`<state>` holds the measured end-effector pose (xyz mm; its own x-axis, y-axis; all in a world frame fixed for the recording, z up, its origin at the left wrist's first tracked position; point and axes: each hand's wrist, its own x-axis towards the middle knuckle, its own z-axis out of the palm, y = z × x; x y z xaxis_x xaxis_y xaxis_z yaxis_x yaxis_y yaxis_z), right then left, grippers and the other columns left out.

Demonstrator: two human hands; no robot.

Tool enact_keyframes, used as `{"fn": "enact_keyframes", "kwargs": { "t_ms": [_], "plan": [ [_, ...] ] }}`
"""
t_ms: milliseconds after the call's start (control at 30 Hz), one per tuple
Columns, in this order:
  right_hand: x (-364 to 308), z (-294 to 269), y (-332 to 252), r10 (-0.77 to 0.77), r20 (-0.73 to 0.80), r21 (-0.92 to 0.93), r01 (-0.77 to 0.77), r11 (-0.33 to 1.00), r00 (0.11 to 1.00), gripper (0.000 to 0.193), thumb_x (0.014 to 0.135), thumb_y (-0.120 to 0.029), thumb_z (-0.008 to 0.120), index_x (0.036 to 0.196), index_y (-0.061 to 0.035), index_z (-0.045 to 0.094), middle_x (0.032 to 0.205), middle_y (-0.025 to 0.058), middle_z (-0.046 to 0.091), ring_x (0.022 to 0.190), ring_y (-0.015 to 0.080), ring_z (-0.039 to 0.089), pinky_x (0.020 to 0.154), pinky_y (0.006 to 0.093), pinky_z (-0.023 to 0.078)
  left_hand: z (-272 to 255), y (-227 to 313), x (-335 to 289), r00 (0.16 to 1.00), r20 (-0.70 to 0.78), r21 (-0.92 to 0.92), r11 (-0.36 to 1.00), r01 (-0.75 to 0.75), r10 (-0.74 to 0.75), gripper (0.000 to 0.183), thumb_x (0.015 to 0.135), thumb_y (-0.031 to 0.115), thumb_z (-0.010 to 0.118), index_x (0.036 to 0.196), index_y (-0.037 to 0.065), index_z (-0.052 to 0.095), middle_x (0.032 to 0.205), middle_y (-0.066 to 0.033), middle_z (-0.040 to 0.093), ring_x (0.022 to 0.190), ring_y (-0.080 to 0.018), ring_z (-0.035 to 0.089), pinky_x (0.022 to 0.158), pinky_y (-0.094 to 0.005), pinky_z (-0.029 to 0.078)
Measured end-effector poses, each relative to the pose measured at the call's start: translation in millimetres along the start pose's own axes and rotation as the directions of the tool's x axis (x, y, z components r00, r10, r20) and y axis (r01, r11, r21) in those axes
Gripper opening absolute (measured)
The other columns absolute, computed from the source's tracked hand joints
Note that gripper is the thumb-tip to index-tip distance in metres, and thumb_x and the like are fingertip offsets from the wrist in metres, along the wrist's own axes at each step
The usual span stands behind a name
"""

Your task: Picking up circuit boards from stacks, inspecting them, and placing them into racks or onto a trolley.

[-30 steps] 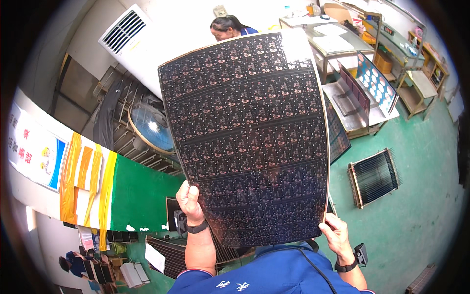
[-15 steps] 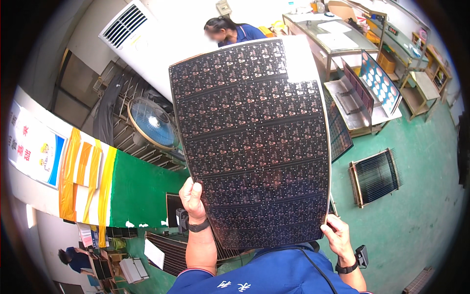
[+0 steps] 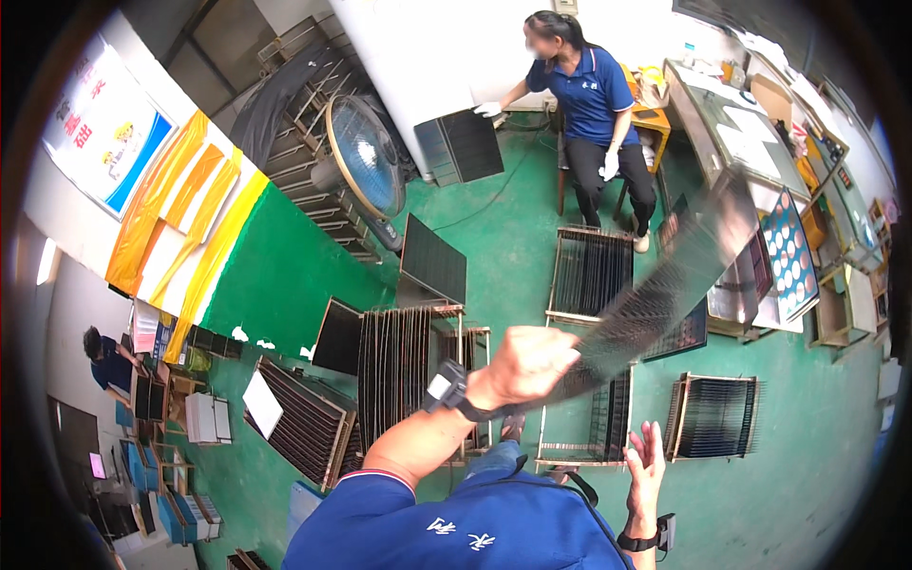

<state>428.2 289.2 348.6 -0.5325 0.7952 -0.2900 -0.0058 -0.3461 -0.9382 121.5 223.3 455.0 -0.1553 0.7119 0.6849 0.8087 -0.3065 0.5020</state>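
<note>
My left hand point(image 3: 534, 366) is closed on the near end of a large dark circuit board panel point(image 3: 655, 290). The panel is seen almost edge-on, tilted up toward the far right, and smeared by motion. Lower right, my right hand point(image 3: 646, 465) is off the panel, fingers stretched and apart, holding nothing. Below the panel stands a wire rack point(image 3: 540, 439) with a few dark panels in its right part. Another rack point(image 3: 394, 375), closely filled with upright panels, is left of my left forearm.
A seated co-worker point(image 3: 594, 90) in white gloves touches dark panels point(image 3: 461, 147) standing on the floor. More panel racks stand at far centre point(image 3: 591, 271), right point(image 3: 714, 415) and left point(image 3: 299, 418). A round fan point(image 3: 366, 157) and a green-draped partition point(image 3: 285, 285) are at left.
The panel, earlier held face-on in both hands, has swung right and turned edge-on. My right hand has let go; my left has moved right with it. The co-worker and floor racks now show.
</note>
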Motion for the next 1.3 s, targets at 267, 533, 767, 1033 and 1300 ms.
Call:
{"fn": "enact_keyframes", "kwargs": {
  "t_ms": [267, 533, 767, 1033, 1300],
  "plan": [
    [3, 31, -31, -0.194, 0.123, 0.433, 0.123, 0.893, 0.973, 0.099, 0.073, -0.033, 0.079, 0.144, -0.0004, 0.018, 0.14, 0.0198, 0.035, 0.125, 0.0307, 0.044, 0.094, 0.0432, 0.048, 83, 31, -23, 0.924, 0.25, -0.024, 0.956, -0.292, 0.288, 0.03, 0.075, 0.016, 0.057, 0.097, -0.003, 0.059, 0.086, -0.0085, 0.061, 0.079, -0.021, 0.062, 0.059, -0.0302, 0.049],
    [-13, 18, -13, 0.052, -0.221, 0.424, 0.048, 0.904, 0.974, 0.01, 0.083, -0.006, 0.063, 0.089, -0.0009, 0.058, 0.086, 0.0086, 0.063, 0.073, 0.0185, 0.063, 0.069, 0.0371, 0.057, 119, 51, -68, 0.851, 0.417, -0.219, 0.944, -0.246, 0.318, 0.032, 0.077, 0.022, 0.062, 0.1, -0.002, 0.059, 0.091, -0.0113, 0.062, 0.086, -0.0242, 0.061, 0.068, -0.0338, 0.051],
    [-19, 8, -20, 0.083, -0.048, 0.568, -0.041, 0.822, 0.995, 0.031, 0.08, 0.007, 0.06, 0.11, 0.0049, 0.054, 0.094, 0.0134, 0.064, 0.076, 0.0224, 0.065, 0.062, 0.0327, 0.055, 54, 20, -36, 0.933, 0.353, -0.053, 0.997, -0.049, 0.065, 0.031, 0.078, 0.022, 0.069, 0.1, 0.001, 0.064, 0.106, -0.0153, 0.064, 0.102, -0.0333, 0.059, 0.092, -0.0437, 0.046],
    [-36, 8, -26, 0.028, 0.106, 0.608, -0.087, 0.789, 0.994, 0.054, 0.078, 0.007, 0.06, 0.13, -0.0015, 0.046, 0.122, 0.0139, 0.055, 0.112, 0.0288, 0.054, 0.098, 0.044, 0.043, -26, -58, -47, 0.882, -0.041, 0.252, 0.849, 0.463, -0.469, 0.034, 0.088, 0.015, 0.058, 0.118, -0.002, 0.057, 0.121, -0.0185, 0.056, 0.113, -0.0324, 0.052, 0.099, -0.0381, 0.04],
    [-43, 17, -42, -0.025, 0.185, 0.653, -0.104, 0.75, 0.983, 0.053, 0.078, 0.007, 0.061, 0.128, -0.001, 0.048, 0.122, 0.0137, 0.056, 0.11, 0.0278, 0.055, 0.096, 0.0418, 0.044, -57, -70, -38, 0.874, -0.084, 0.32, 0.818, 0.479, -0.479, 0.03, 0.092, 0.014, 0.054, 0.118, -0.001, 0.058, 0.118, -0.0173, 0.06, 0.11, -0.0302, 0.056, 0.097, -0.0366, 0.041]
  ]
}}
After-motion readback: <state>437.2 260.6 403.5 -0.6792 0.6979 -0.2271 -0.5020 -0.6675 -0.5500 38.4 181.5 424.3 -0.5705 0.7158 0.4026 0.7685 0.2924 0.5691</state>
